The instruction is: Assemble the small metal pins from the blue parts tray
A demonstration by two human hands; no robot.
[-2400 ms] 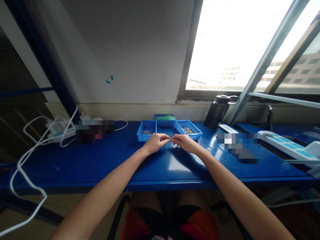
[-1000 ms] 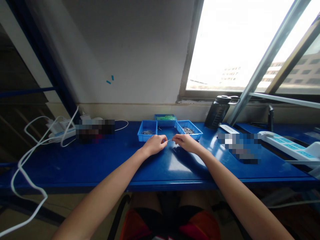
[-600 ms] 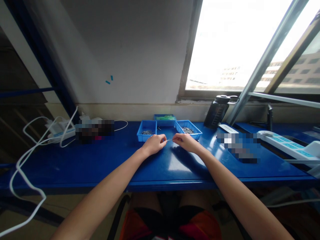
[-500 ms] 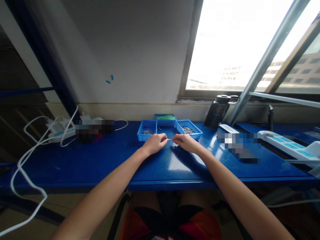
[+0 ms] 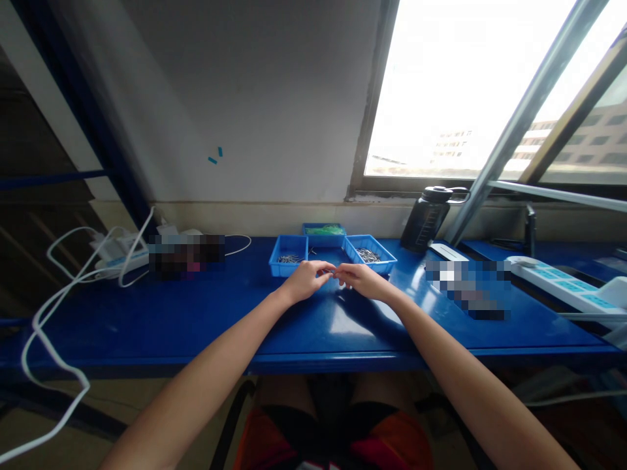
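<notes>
My left hand (image 5: 304, 281) and my right hand (image 5: 363, 281) meet above the desk, fingertips touching. Both have thumb and fingers pinched at a slim metal piece, now mostly hidden between them. Just beyond my left hand stands a blue bin (image 5: 288, 269) with thin metal pieces inside. A second blue bin (image 5: 386, 266), holding dark and silvery metal pieces, lies beyond my right hand. Between the two bins, a small metal piece (image 5: 312, 250) rests near the left bin's side. Behind them is a blue bin with green plastic (image 5: 325, 230) in it.
The blue desk (image 5: 196, 320) runs along the wall. A black bottle (image 5: 425, 219) stands at the back right, near a white power strip (image 5: 563, 284). White cables (image 5: 59, 352) hang over the left side. Blurred patches hide items at both sides.
My hands have come together, closing the gap where the slim metal piece showed. My right hand's fingers now overlap the left fingertips. The bins have not moved.
</notes>
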